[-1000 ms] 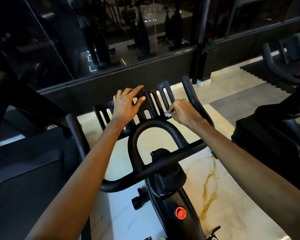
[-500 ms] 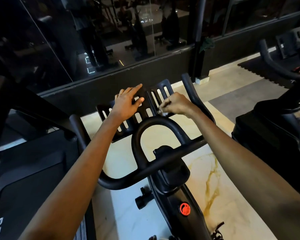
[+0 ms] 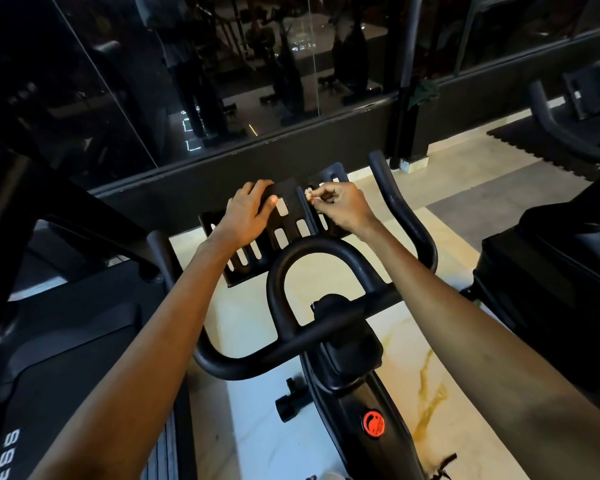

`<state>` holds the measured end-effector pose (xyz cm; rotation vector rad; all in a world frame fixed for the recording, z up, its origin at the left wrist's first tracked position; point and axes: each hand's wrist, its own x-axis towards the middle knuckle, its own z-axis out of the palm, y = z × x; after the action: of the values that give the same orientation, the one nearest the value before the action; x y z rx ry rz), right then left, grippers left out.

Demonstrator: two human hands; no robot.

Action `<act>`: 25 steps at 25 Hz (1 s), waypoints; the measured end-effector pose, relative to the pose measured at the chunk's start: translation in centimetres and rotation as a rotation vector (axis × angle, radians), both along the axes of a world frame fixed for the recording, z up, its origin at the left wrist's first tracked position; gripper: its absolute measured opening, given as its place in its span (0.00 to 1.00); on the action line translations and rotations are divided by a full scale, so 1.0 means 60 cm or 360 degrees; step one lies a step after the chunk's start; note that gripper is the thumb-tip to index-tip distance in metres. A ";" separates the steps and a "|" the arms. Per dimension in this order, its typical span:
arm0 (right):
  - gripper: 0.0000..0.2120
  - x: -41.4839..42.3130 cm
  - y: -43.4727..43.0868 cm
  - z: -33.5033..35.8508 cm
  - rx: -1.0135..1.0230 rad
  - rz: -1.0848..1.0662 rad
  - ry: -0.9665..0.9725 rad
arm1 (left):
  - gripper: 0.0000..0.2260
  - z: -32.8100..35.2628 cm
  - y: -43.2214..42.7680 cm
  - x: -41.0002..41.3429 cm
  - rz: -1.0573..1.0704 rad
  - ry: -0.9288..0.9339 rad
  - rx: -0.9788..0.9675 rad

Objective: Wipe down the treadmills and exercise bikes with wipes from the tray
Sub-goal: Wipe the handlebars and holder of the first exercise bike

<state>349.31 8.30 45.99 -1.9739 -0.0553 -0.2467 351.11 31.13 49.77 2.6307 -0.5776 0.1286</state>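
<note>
A black treadmill (image 3: 66, 341) stands close on the left and a second dark bike (image 3: 551, 254) on the right. The black exercise bike's looped handlebar (image 3: 281, 271) points far, toward the dark glass wall (image 3: 257, 81). Its slotted black console tray (image 3: 293, 197) runs left to right. The left hand (image 3: 246, 216) lies flat on the tray, fingers fairly straight. The right hand (image 3: 343, 206) pinches a small white wipe (image 3: 308, 194) against the tray's centre rib. Below is a pale marble floor (image 3: 413, 341) with gold veins.
</note>
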 end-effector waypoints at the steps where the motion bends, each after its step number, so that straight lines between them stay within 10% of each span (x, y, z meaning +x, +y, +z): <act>1: 0.07 -0.002 -0.010 0.002 0.0019 0.0058 0.0071 | 0.19 -0.001 0.001 0.000 -0.0005 0.0014 -0.0009; 13: 0.07 -0.024 0.003 0.028 0.0260 0.0086 -0.0130 | 0.16 0.034 0.055 -0.003 -0.0108 0.0261 -0.0050; 19: 0.08 -0.017 0.110 0.054 -0.0541 -0.0137 -0.0480 | 0.17 0.046 0.077 0.012 -0.0203 0.0100 0.0323; 25: 0.08 -0.040 0.125 0.035 -0.0626 -0.0238 -0.0488 | 0.18 0.012 0.150 0.013 -0.0197 -0.0045 0.0252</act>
<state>346.91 15.79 48.11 -2.3171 -0.1647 -0.6782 351.91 40.14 50.48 2.7394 -0.7875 0.0849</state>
